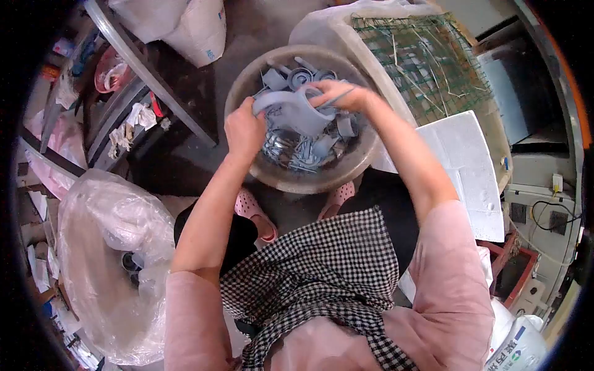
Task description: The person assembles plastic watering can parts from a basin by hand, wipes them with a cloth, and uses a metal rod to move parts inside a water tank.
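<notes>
Grey cup held over a filled basin

A grey cup [306, 117] is held in the air above a round basin [300, 183], between both hands. By the left hand [245, 127], the cup's long curved handle is gripped near its left end, and the grip is closed on it. The right hand [341, 98] is placed at the cup's rim, with fingertips reaching over its mouth. A thin grey strip [339, 98] is seen across these fingers; whether the right grip is closed on the strip or on the rim cannot be told.

The basin is filled with loose grey plastic pieces [303, 153], among which round rings are seen at the far side. It is set on the floor just beyond a pair of pink clogs [252, 211]. A checked apron [315, 250] is worn.

To the near left, a clear plastic bag [114, 216] is placed, with dark pieces inside. A white sack [198, 31] is seen at the far left. To the far right, a green wire mesh [427, 68] is laid over a pale container, and a white foam board [467, 176] is leaned nearer by.
</notes>
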Available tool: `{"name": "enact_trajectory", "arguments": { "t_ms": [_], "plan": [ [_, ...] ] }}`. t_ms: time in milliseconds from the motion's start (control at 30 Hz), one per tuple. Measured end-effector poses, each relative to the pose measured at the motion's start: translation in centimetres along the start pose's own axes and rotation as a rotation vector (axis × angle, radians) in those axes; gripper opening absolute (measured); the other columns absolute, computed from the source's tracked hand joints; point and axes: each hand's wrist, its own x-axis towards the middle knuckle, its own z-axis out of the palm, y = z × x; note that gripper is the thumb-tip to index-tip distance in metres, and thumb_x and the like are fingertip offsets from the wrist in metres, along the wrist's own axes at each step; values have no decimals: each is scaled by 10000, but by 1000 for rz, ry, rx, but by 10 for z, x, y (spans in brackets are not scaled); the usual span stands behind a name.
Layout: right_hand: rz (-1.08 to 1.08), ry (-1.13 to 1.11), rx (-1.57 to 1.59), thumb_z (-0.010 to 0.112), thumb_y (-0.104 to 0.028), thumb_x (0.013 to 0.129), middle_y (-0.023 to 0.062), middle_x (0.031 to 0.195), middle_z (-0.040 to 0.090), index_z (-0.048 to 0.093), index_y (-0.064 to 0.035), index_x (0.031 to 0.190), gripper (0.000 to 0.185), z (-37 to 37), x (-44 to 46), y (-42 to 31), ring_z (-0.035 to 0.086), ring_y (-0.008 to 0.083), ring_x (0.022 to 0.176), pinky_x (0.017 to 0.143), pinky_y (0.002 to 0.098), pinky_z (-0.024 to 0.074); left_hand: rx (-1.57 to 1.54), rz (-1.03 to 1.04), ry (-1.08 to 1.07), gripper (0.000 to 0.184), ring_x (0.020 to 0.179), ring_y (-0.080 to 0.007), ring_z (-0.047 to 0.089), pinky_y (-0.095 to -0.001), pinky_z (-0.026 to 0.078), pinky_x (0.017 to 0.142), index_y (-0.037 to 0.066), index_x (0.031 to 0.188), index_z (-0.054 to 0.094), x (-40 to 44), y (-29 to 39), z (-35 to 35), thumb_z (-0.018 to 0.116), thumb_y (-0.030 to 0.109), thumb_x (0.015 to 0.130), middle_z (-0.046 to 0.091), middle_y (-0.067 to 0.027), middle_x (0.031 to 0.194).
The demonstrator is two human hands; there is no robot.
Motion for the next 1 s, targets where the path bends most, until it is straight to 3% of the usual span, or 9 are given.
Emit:
{"name": "enact_trajectory", "arguments": {
  "t_ms": [100,133,233,333,433,500,633,833,1000],
  "plan": [
    [-35,-21,678,684,-229,815,105,1352,446,268,-95,1420,746,-29,5,24,542,209,1087,856,380,470,49,-133,-43,213,760,-423,603,-490,469,677,35,904,613,6,-12,2,650,200,775,621,-235,751],
    [52,166,552,718,-192,746,78,1089,592,278,-73,1407,803,-30,15,44,585,190,994,814,332,495,39,-197,-73,226,773,-425,602,-490,467,690,25,892,616,8,-15,-1,641,225,791,622,-239,767],
    [301,-109,-865,726,-134,656,141,1052,629,504,-115,1251,636,8,56,152,615,302,949,824,381,496,3,-352,-111,307,814,-446,583,-480,464,709,-6,854,619,16,-5,-18,625,300,828,621,-253,792],
    [125,139,-1251,493,-177,863,165,1191,532,521,-139,1230,370,116,32,220,464,338,1189,893,540,428,-57,-458,-139,351,740,-387,621,-436,468,679,-21,852,615,20,-7,-15,633,329,830,625,-225,733],
    [-29,34,-1380,505,-219,846,139,1151,551,559,-136,1168,337,144,43,239,462,306,1194,892,570,412,-286,-571,-77,390,558,-233,576,-355,444,557,-26,794,610,22,-19,-12,648,360,829,590,-129,615],
    [-71,-6,-1344,586,-198,775,139,1176,545,588,-117,1104,338,128,41,228,468,327,1175,906,527,427,-644,-827,-212,389,481,-103,457,-283,372,461,-6,749,599,22,-14,-17,657,369,832,499,-30,556],
    [123,-149,-1107,653,-211,728,116,1143,595,571,-114,1170,460,56,23,114,548,305,1084,899,380,451,-716,-843,-243,362,443,-84,423,-254,322,421,11,745,591,21,-15,-15,656,354,842,458,9,545],
    [82,62,-570,552,-137,700,173,1190,578,531,-48,1248,556,-13,-17,36,565,316,1046,924,351,436,-680,-497,17,337,554,-82,508,-250,406,517,-9,817,617,22,-6,-7,634,324,869,565,-30,656],
    [-25,6,259,451,-75,658,92,1160,581,549,-19,1230,583,-22,-46,-3,533,183,1034,947,294,405,-699,-260,32,309,722,-138,561,-292,444,698,-38,972,610,13,2,7,642,247,858,646,-97,794]
  ]
}}
